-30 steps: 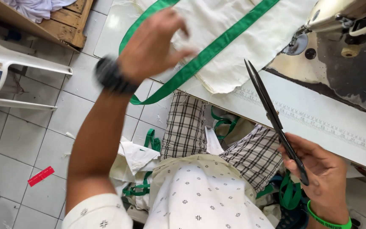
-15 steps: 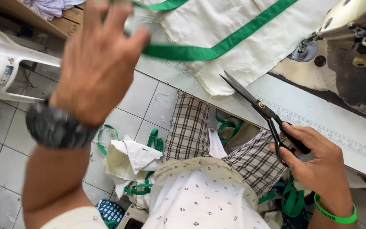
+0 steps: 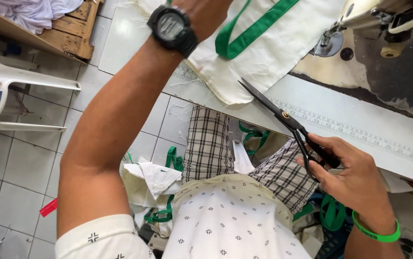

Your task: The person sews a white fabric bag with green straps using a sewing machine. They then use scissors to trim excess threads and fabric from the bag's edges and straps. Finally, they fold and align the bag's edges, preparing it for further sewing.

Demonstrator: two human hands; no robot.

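Desk [image 3: 340, 103]: white top with a printed ruler strip along its near edge, running from centre to right. Sewing machine [image 3: 384, 29] at far right, mostly cropped by the frame.

Cream fabric [image 3: 269, 52]: lies on the desk left of the machine, frayed near edge hanging just past the desk edge. Green strap [image 3: 249, 33] runs across it, looping up toward the raised arm.

White plastic chair [image 3: 5, 96]: far left on the tiled floor. Wooden pallet [image 3: 72, 29] at top left.

Left hand [image 3: 206, 9]: raised at top centre, mostly out of frame; black wristwatch [image 3: 172, 28] on the wrist. The strap leads up to it, but grip cannot be told.

Right hand [image 3: 355, 177]: near right, fingers closed through the handles of the black scissors [image 3: 288, 120]. Blades slightly parted, tips pointing left toward the fabric's near corner, just beside it; contact not clear. Green wristband [image 3: 376, 232] on this wrist.

Floor below the desk: cream fabric pieces with green straps [image 3: 156, 184], beside the person's knees.
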